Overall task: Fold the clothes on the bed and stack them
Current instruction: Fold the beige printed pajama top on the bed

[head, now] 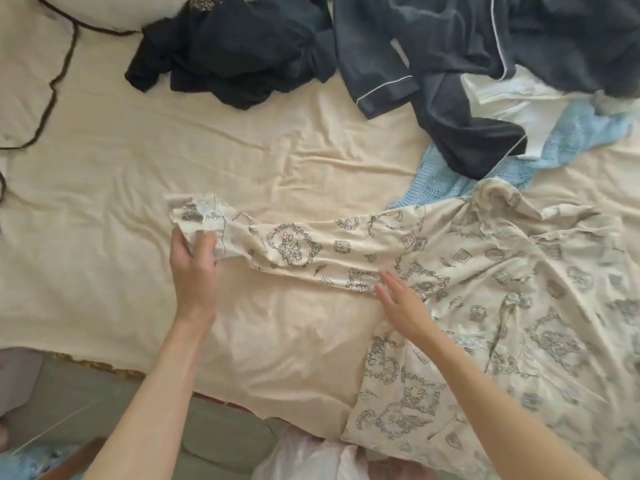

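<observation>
A cream garment with grey printed drawings [502, 299] lies spread over the right half of the bed [104, 202], one long sleeve stretched out to the left. My left hand [194, 261] grips the ruffled cuff end of that sleeve. With straight fingers, my right hand [403, 303] lies flat on the garment where the sleeve meets the body.
A crumpled black garment [228, 53] sits at the back centre. Dark navy pyjamas with white piping [450, 64] are heaped at the back right over a white piece [512, 98] and a light blue knit [571, 136]. A pillow with dark trim [100, 8] lies back left. The bed's front edge runs below my arms.
</observation>
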Demonstrator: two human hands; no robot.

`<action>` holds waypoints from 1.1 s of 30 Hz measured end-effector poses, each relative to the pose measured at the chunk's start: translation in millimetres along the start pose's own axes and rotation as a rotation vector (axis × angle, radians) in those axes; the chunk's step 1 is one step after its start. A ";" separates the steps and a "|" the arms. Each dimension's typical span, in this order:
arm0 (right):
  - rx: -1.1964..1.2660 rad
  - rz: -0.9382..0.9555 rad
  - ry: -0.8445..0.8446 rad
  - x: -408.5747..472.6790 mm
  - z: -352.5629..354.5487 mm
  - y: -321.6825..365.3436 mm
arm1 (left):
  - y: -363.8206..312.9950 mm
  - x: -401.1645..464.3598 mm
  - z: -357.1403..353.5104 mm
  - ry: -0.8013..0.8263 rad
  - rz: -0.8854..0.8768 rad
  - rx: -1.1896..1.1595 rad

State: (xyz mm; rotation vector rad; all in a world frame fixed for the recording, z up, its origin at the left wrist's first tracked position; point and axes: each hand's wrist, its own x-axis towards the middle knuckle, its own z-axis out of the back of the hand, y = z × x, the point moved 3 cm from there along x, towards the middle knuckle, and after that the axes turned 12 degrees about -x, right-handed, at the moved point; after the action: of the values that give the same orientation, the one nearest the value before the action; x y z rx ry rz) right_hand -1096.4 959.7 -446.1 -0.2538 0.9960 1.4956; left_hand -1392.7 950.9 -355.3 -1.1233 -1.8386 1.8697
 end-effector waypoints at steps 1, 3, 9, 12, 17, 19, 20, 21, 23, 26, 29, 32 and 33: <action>0.148 -0.032 -0.022 -5.9 9.8 -2.6 | -7.6 -10.7 -18.7 0.068 -0.063 0.048; 0.380 -0.114 -0.067 -21.7 33.9 -15.0 | -17.8 -39.2 -62.1 0.241 -0.173 0.132; 1.225 -0.149 -0.131 -93.6 106.8 -98.9 | 2.5 -180.2 -200.7 0.897 -0.407 0.335; 1.381 -0.151 -0.170 -127.2 131.1 -159.3 | 45.6 -243.9 -246.7 1.130 -0.477 0.488; 1.227 -0.207 -0.109 -150.3 139.5 -251.9 | 148.6 -330.0 -282.1 1.469 -0.190 0.843; 1.040 -0.288 -0.091 -140.1 129.5 -271.9 | 174.8 -338.4 -269.3 1.463 -0.092 0.923; 0.933 -0.325 -0.081 -133.5 123.3 -277.6 | 182.3 -335.1 -259.2 1.396 -0.067 0.930; 0.838 -0.359 -0.078 -127.0 116.8 -281.4 | 186.7 -328.4 -247.8 1.302 -0.057 0.928; 0.706 -0.408 -0.105 -115.3 102.7 -283.4 | 189.4 -310.2 -222.4 1.075 -0.062 0.951; 0.540 -0.547 -0.256 -102.3 89.2 -282.1 | 187.6 -283.8 -185.4 0.827 -0.071 1.066; 0.491 -0.682 -0.356 -92.5 83.4 -283.3 | 193.5 -269.9 -161.4 0.779 -0.028 1.182; 0.600 -0.705 -0.339 -82.9 82.5 -284.6 | 199.5 -264.0 -152.0 0.772 -0.003 1.266; 0.635 -0.678 -0.328 -80.2 82.3 -284.9 | 201.3 -264.3 -150.7 0.777 0.008 1.282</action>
State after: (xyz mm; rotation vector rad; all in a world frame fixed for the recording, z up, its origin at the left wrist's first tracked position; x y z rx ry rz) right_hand -791.9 922.9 -463.7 0.1095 0.9379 0.5403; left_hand -1053.3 848.8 -441.7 -1.0218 -0.0874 1.6751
